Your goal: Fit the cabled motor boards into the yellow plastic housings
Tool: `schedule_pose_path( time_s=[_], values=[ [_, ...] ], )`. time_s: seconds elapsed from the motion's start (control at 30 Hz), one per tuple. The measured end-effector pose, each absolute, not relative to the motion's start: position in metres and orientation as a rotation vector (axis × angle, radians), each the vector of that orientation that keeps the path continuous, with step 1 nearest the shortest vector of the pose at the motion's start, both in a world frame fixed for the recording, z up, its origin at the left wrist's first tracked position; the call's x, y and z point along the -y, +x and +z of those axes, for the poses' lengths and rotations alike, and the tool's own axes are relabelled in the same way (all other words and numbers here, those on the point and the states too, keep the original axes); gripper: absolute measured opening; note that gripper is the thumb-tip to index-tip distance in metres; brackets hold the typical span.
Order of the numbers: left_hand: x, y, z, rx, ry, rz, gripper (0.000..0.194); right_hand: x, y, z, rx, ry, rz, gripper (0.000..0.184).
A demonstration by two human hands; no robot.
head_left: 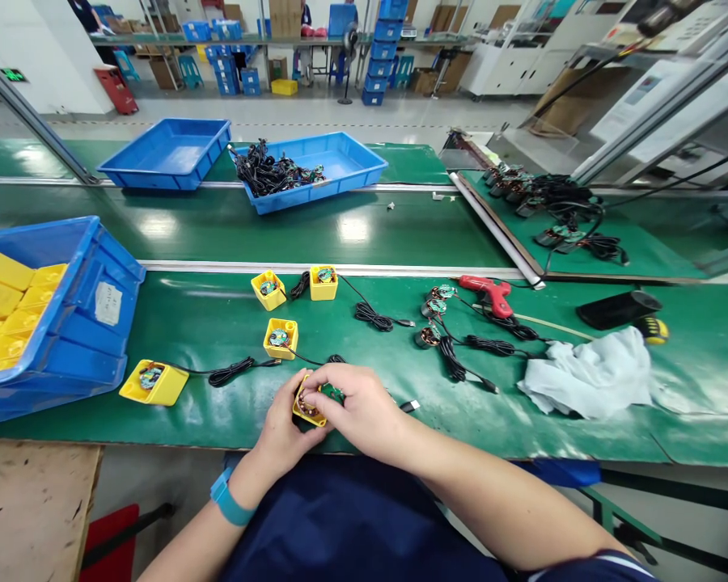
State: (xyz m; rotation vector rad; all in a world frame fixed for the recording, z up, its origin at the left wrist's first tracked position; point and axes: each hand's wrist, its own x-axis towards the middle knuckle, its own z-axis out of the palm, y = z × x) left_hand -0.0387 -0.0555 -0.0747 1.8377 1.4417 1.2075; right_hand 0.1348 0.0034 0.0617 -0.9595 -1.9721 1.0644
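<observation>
My left hand grips a small yellow housing from the left, at the near edge of the green bench. My right hand is closed over the top of the same housing, its fingers pressing on a green circuit board with a copper coil inside. A black cable runs from it. Three more yellow housings with boards stand close by: one just beyond my hands, one further back and one next to it. Another yellow housing lies to the left.
A blue bin of yellow housings sits at the left. Loose coil boards with cables, a red glue gun, a white cloth and a black tool lie to the right. Two blue trays rest across the belt.
</observation>
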Motion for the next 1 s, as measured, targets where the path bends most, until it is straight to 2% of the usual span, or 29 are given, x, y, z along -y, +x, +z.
schedule_pose_path(
  time_s=[0.2,0.23,0.33,0.4,0.57,0.8,1.0],
  values=[
    [0.057,-0.039,-0.062,-1.398,1.861,1.251,0.093,-0.003,0.133,0.068,1.730,-1.049,1.282,0.006],
    [0.057,-0.038,-0.058,-1.394,1.867,1.279,0.087,-0.003,0.133,0.067,1.740,-1.056,1.296,0.006],
    [0.055,-0.032,-0.046,-1.423,1.871,1.359,0.051,-0.002,0.133,0.064,1.815,-1.052,1.238,0.007],
    [0.054,-0.030,-0.040,-1.418,1.885,1.382,0.040,-0.001,0.138,0.066,1.895,-0.976,1.159,0.010],
    [0.057,-0.027,-0.028,-1.334,1.995,1.377,0.049,0.002,0.157,0.077,2.264,-0.871,0.976,0.046],
    [0.060,-0.028,-0.023,-1.346,2.061,1.336,0.051,0.008,0.160,0.057,2.306,-0.949,0.877,0.040],
    [0.058,-0.032,-0.030,-1.324,1.998,1.353,0.055,0.014,0.156,0.036,2.127,-0.978,0.908,0.069]
  ],
)
